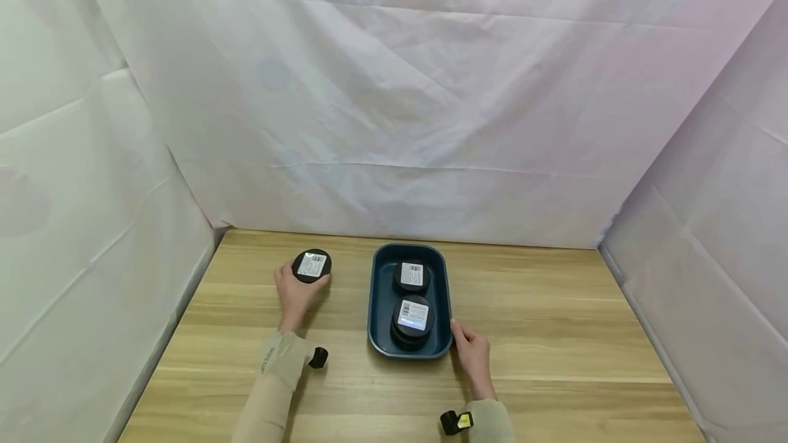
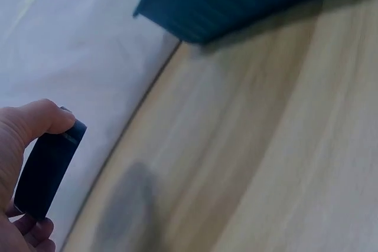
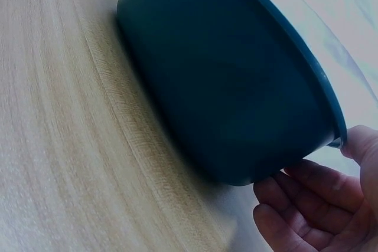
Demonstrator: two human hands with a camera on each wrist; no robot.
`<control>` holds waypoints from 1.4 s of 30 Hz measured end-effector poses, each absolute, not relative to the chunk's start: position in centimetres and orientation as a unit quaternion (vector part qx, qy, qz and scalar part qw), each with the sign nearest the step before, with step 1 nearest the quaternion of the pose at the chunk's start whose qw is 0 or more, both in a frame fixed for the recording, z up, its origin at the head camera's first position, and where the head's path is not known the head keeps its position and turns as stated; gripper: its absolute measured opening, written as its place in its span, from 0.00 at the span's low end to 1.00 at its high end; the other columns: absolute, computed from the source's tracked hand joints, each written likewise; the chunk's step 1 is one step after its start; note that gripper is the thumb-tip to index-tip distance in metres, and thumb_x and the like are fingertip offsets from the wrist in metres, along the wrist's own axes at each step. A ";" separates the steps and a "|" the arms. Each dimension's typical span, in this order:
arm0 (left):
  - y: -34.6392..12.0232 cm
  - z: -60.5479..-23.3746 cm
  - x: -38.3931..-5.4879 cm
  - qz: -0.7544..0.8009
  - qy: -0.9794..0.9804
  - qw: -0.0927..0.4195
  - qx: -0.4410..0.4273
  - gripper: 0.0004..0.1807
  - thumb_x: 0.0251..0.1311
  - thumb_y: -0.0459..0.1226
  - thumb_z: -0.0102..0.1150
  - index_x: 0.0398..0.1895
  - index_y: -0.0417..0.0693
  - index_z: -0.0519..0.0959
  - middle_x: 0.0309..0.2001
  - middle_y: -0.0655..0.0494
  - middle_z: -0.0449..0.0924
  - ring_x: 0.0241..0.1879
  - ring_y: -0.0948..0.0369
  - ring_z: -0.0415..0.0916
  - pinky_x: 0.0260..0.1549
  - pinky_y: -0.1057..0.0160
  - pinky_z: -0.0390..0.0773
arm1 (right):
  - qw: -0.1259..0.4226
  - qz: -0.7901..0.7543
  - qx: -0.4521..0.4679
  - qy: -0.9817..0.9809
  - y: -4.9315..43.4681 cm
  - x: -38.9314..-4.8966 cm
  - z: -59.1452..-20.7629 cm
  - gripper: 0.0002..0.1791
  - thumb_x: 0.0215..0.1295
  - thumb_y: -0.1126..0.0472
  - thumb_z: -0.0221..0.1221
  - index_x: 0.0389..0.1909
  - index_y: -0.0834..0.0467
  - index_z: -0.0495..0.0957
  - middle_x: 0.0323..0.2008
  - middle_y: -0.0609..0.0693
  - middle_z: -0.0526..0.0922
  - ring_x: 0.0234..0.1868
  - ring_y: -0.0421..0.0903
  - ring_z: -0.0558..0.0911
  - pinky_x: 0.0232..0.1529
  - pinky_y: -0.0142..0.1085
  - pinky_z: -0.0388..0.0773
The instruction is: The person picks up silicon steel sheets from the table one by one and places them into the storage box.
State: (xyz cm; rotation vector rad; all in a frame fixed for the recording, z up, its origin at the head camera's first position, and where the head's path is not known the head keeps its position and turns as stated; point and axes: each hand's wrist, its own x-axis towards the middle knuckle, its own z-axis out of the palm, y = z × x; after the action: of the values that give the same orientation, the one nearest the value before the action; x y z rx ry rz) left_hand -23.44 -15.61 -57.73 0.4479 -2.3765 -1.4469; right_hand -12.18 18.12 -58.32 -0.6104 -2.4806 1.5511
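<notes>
My left hand (image 1: 297, 296) grips a flat, round black container (image 1: 311, 266) by its edges, a white barcode label facing up. In the left wrist view this container (image 2: 50, 169) is held between thumb and fingers, off the table, with a shadow below. A dark blue plastic basin (image 1: 379, 340) stands on the table to its right. Inside lie similar labelled containers: one at the back (image 1: 403, 279) and a stack at the front (image 1: 403, 316). My right hand (image 1: 473, 355) holds the basin's near right side; the right wrist view shows the thumb at the rim and fingers against the wall.
The wood-grain table (image 1: 554, 320) carries the basin. White cloth (image 1: 431, 122) hangs behind the table and along both sides. A small black device sits at each wrist, the left one (image 1: 318, 357) and the right one (image 1: 451, 422).
</notes>
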 end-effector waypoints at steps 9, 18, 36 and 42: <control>-14.0 -54.5 -22.8 -0.510 -0.832 0.183 0.117 0.45 0.30 0.36 0.78 0.57 0.31 0.66 0.53 0.36 0.63 0.53 0.44 0.62 0.55 0.44 0.64 | 0.083 0.511 -0.204 -0.831 18.1 -12.4 -58.3 0.20 0.64 0.50 0.58 0.34 0.64 0.86 0.36 0.57 0.85 0.39 0.44 0.80 0.42 0.35 0.76; -12.3 -50.1 -22.1 -0.501 -0.841 0.192 0.074 0.44 0.31 0.39 0.77 0.56 0.31 0.68 0.51 0.35 0.68 0.52 0.43 0.64 0.52 0.43 0.64 | 0.092 0.516 -0.201 -0.828 18.0 -12.3 -58.3 0.18 0.64 0.51 0.59 0.33 0.63 0.86 0.36 0.56 0.85 0.40 0.44 0.80 0.42 0.35 0.76; -8.3 -45.9 -22.6 -0.526 -0.817 0.236 0.016 0.44 0.29 0.38 0.78 0.54 0.33 0.67 0.50 0.36 0.67 0.49 0.43 0.65 0.48 0.45 0.67 | 0.095 0.532 -0.195 -0.819 17.9 -12.9 -58.0 0.23 0.64 0.50 0.59 0.17 0.65 0.82 0.19 0.47 0.79 0.25 0.41 0.71 0.29 0.28 0.68; -8.2 -46.0 -22.6 -0.523 -0.816 0.244 0.010 0.44 0.28 0.38 0.79 0.53 0.32 0.68 0.49 0.36 0.68 0.49 0.43 0.65 0.48 0.45 0.67 | 0.095 0.540 -0.194 -0.814 17.8 -12.8 -58.2 0.26 0.64 0.51 0.59 0.11 0.64 0.73 0.13 0.44 0.72 0.21 0.41 0.68 0.24 0.28 0.64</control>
State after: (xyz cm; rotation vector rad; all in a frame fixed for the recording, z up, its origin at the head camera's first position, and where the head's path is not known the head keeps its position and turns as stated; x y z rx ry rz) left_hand -22.65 -8.16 -46.00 0.0274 -2.2300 -1.4292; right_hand -12.81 17.77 -58.21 -0.5750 -2.4125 1.6007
